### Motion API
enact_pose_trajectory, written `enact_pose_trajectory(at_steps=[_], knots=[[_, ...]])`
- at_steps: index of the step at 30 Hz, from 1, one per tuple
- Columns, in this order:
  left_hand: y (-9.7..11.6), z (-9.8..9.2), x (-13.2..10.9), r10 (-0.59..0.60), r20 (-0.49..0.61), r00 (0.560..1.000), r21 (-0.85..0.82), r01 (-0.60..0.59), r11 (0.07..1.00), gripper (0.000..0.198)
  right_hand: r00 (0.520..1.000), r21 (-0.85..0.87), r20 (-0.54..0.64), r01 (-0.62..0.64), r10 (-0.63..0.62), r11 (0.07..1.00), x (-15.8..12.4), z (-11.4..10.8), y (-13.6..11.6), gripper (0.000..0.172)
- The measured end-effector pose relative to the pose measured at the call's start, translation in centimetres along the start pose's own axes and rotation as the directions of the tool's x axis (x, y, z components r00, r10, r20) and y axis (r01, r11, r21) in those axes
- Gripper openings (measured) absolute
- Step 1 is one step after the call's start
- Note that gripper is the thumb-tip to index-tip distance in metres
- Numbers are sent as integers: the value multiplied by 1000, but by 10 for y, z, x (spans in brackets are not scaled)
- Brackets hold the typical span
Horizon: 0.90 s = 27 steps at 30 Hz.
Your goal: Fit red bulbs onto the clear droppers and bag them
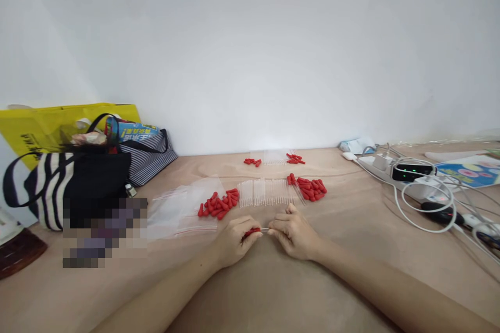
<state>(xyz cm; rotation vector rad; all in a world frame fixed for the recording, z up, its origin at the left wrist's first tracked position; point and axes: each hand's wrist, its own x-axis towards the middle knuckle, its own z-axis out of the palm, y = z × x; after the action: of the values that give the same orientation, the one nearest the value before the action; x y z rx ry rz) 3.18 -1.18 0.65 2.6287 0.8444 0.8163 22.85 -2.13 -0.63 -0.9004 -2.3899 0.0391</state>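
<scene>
My left hand (234, 239) is closed around a small red bowling-pin-shaped piece (252, 231) above the near part of the table. Facing it, my right hand (297, 234) pinches a thin pale stick (265, 229), whose far end meets the red piece; whether it sits inside cannot be seen. Just beyond both hands lies a row of thin whitish sticks (258, 192), side by side. A heap of red pieces (219, 205) flanks that row on the left, and another red heap (312, 188) lies on its right.
Clear plastic bags (175, 213) lie left of the sticks. By the wall are more sticks (274, 157) and small red clusters (296, 158). A striped black bag (97, 182) stands at left. At right sit a power strip (402, 179) and tangled white cables (406, 218).
</scene>
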Motion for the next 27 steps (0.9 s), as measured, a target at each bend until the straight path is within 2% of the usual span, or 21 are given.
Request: enact_pose_trajectory(at_steps=[10,13,15,17,19,23,25,27], knots=[[-7,-2,3,-163,-71,984,-29,161,986,17,998,-260,59,20,-4,966,6,-13,2,16],[-11,1,1,-280,-166,946,-60,274,960,39,992,-277,-10,-125,128,953,4,-15,11,18],[-13,2,0,-328,-170,929,-71,320,945,42,948,-262,-121,-318,296,911,3,-16,22,18],[-13,2,0,-323,-131,937,-45,320,946,35,861,-229,-228,-501,455,834,3,-16,36,20],[-12,2,0,-296,-92,951,-3,297,955,26,768,-203,-288,-633,572,747,4,-17,48,23],[-9,0,1,-282,-61,958,31,284,958,18,631,-203,-306,-774,712,599,14,-16,61,22],[-9,0,2,-288,-53,956,31,290,956,16,596,-224,-298,-803,745,553,19,-15,62,20],[-9,-1,2,-294,-42,955,25,295,955,14,586,-261,-280,-809,760,527,24,-13,62,20]])
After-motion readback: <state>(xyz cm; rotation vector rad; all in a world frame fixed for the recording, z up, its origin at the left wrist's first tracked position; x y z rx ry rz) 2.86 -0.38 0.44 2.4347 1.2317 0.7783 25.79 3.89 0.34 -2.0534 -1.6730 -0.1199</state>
